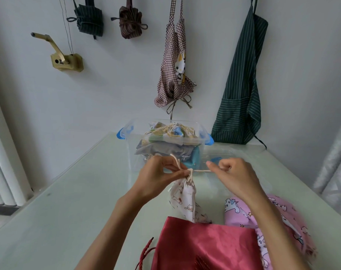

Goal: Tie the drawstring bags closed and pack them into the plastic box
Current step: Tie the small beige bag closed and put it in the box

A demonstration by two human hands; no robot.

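We hold a small white printed drawstring bag (pixel 185 197) above the middle of the pale bench (pixel 68 201), its gathered neck up and its body hanging down toward the near side. Our left hand (pixel 158 174) pinches the cream cord (pixel 200 171) right at the knot on the bag's neck, with one loose cord end rising over the fingers. Our right hand (pixel 234 176) is clenched around the other end of the cord, which runs taut and level between the two hands.

Just beyond the hands, at the far edge of the bench, stands the clear plastic box (pixel 165 141) with blue handles, already holding several cloth bags piled up to its rim. On the near side lies a red satin bag (pixel 204 248) with a dark red cord trailing left, and to its right a pink printed bag (pixel 241 211) partly under our right forearm. On the wall behind hang a checked apron (pixel 175 61) and a green striped apron (pixel 241 90).
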